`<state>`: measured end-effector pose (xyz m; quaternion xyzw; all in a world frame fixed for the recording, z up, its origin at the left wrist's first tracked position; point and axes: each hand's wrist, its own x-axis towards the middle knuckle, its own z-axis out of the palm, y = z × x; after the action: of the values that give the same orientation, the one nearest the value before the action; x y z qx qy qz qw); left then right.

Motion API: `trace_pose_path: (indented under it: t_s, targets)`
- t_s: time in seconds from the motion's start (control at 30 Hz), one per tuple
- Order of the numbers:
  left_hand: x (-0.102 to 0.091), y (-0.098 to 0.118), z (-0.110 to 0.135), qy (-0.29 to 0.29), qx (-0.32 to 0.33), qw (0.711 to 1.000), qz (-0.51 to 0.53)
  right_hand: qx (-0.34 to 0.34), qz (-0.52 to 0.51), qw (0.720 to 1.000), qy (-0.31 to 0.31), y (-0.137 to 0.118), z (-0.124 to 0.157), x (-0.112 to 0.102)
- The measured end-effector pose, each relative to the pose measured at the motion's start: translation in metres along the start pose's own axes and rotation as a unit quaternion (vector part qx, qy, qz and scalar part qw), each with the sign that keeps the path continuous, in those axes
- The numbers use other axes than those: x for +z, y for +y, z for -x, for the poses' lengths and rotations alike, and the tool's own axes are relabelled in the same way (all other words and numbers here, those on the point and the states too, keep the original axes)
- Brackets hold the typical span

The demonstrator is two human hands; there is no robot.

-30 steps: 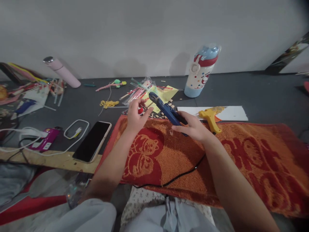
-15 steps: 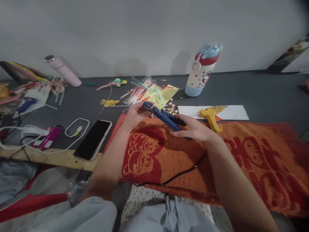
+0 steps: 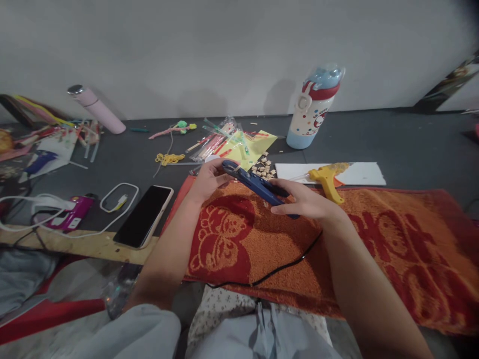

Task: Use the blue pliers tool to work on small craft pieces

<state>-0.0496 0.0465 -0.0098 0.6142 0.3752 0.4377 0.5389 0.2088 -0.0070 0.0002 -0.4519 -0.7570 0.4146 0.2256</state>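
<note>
My right hand (image 3: 303,198) is wrapped around the handles of a blue hand cutter (image 3: 258,185), held above the orange and red towel (image 3: 277,249). The cutter's dark head points up and to the left. At that head my left hand (image 3: 210,179) is closed, its thumb and fingers pinched together. What lies between those fingertips is too small to make out. Small cut wooden pieces (image 3: 264,172) lie in a heap just behind the cutter. A yellow hot glue gun (image 3: 327,179) rests on a white board (image 3: 362,174) to the right.
Behind the hands are yellow paper (image 3: 262,147), bundled sticks in plastic (image 3: 215,142) and yellow yarn (image 3: 170,159). A cartoon bottle (image 3: 312,112) stands at the back. On the left are a phone (image 3: 144,217), a pink flask (image 3: 99,109) and a purple power strip (image 3: 71,214) with cables.
The cutter's handle end and my right hand have dropped very slightly. Both hands keep nearly the same place and grip.
</note>
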Motion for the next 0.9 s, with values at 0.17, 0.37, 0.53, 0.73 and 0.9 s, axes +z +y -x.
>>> trace_pose_path:
  t_s: [0.17,0.37,0.53,0.73,0.9]
  targets:
    - [-0.001,-0.001,0.0,-0.005,0.006,1.0,0.026,0.004,-0.01,1.0,-0.019,-0.003,0.001,-0.002]
    - [0.006,0.001,-0.004,0.052,0.024,0.998,-0.014,0.005,0.004,1.0,0.03,-0.001,0.0,0.001]
    - [0.013,0.0,-0.002,0.147,0.042,0.981,-0.122,0.006,0.019,0.997,0.071,0.003,-0.004,0.006]
    - [0.016,0.0,0.003,0.162,0.067,0.965,-0.195,0.002,0.015,0.997,0.08,0.004,-0.004,0.008]
    - [0.016,0.009,0.004,0.098,0.052,0.985,-0.131,-0.012,0.016,0.997,0.078,0.006,-0.004,0.007]
